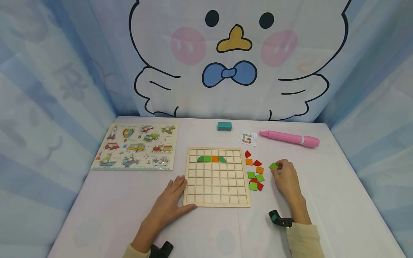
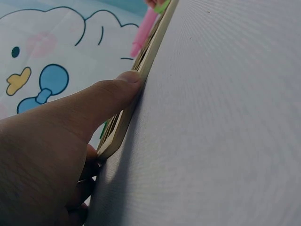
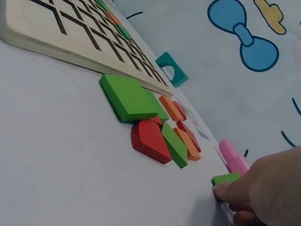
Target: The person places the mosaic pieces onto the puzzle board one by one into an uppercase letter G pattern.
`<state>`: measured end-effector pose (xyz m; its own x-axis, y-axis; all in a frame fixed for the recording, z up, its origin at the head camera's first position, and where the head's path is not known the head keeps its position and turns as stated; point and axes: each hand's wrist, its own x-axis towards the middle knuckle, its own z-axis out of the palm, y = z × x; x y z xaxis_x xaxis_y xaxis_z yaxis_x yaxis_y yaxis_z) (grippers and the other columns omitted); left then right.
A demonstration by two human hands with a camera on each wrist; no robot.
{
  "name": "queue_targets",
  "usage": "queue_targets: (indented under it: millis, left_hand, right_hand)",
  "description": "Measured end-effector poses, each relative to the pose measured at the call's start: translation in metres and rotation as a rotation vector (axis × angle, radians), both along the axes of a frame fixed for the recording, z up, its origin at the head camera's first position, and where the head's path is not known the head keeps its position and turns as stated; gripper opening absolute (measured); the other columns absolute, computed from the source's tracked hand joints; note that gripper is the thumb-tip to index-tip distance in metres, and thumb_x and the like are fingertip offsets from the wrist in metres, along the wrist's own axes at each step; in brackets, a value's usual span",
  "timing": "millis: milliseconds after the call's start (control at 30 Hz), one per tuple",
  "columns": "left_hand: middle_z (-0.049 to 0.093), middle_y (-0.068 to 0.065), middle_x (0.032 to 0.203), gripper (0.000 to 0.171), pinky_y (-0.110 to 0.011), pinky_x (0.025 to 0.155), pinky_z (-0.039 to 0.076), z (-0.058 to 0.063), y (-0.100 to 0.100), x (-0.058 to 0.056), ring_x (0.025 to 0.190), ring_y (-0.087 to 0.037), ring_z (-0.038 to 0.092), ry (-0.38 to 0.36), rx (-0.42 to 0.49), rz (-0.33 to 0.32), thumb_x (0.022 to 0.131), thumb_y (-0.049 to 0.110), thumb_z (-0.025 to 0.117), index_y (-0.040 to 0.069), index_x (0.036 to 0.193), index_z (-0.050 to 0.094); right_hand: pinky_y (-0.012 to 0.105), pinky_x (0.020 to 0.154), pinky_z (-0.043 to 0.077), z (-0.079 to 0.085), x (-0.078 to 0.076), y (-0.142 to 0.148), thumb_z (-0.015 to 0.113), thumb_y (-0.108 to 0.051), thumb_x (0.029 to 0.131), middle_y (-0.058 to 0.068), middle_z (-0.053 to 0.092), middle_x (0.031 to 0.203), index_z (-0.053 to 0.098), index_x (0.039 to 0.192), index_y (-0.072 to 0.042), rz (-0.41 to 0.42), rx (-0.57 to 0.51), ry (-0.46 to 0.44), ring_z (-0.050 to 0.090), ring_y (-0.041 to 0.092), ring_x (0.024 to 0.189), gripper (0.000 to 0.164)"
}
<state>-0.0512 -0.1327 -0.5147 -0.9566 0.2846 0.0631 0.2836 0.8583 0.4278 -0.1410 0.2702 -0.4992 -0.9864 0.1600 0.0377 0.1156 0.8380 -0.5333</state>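
Note:
A wooden grid board (image 1: 217,186) lies flat in the middle of the table, with green and orange pieces (image 1: 211,159) set in a row near its top. My left hand (image 1: 169,202) rests at the board's lower left corner, fingers along the left side and thumb on the front edge. To the right of the board, my right hand (image 1: 288,179) pinches a green square tile (image 1: 273,166) between thumb and fingers. In the right wrist view that green tile (image 3: 225,179) is close over the table. Loose red, orange and green tiles (image 1: 251,175) lie between board and hand.
At the back left lies a vehicle picture puzzle (image 1: 135,147). Behind the board stand a teal block (image 1: 224,126) and a small pattern card (image 1: 248,138). A pink pen (image 1: 290,138) lies at the back right, near the printed curtain (image 1: 232,96).

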Motion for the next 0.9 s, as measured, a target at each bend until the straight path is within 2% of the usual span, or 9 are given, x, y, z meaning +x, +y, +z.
queue_targets:
  millis: [133, 400, 633, 900]
  left_hand:
    - [0.041, -0.012, 0.159, 0.095, -0.045, 0.127, 0.027, -0.001, 0.000, 0.000, 0.150, -0.027, 0.036, -0.006, -0.003, 0.000, 0.080, 0.060, 0.076, 0.001, 0.148, 0.047]
    - [0.043, -0.013, 0.158, 0.093, -0.045, 0.126, 0.029, -0.001, 0.001, -0.001, 0.149, -0.028, 0.037, 0.004, -0.006, -0.002, 0.080, 0.058, 0.077, 0.000, 0.147, 0.048]
    - [0.042, -0.013, 0.158, 0.093, -0.045, 0.127, 0.028, 0.002, 0.001, 0.000, 0.150, -0.029, 0.036, -0.012, 0.003, 0.000, 0.080, 0.058, 0.077, 0.000, 0.147, 0.048]
    - [0.041, -0.010, 0.159, 0.096, -0.043, 0.127, 0.027, 0.002, 0.001, 0.000, 0.151, -0.026, 0.035, -0.019, -0.010, 0.005, 0.080, 0.064, 0.074, 0.002, 0.149, 0.046]
  right_hand:
    - [0.041, 0.076, 0.050, 0.004, -0.002, -0.004, 0.061, -0.006, 0.097, 0.023, 0.059, 0.102, 0.054, 0.119, 0.007, 0.023, -0.002, 0.012, 0.056, 0.032, 0.090, 0.026]
    - [0.047, 0.086, 0.054, 0.013, -0.009, -0.020, 0.059, -0.005, 0.099, 0.024, 0.060, 0.106, 0.054, 0.121, 0.007, 0.046, -0.027, 0.075, 0.055, 0.034, 0.094, 0.025]
    - [0.037, 0.077, 0.056, 0.020, -0.015, -0.044, 0.063, -0.008, 0.098, 0.020, 0.062, 0.103, 0.060, 0.120, 0.005, 0.072, -0.030, 0.110, 0.056, 0.029, 0.089, 0.026]
    - [0.034, 0.073, 0.053, 0.023, -0.020, -0.070, 0.063, -0.011, 0.099, 0.016, 0.062, 0.101, 0.061, 0.118, 0.003, 0.155, -0.055, 0.126, 0.056, 0.025, 0.087, 0.024]
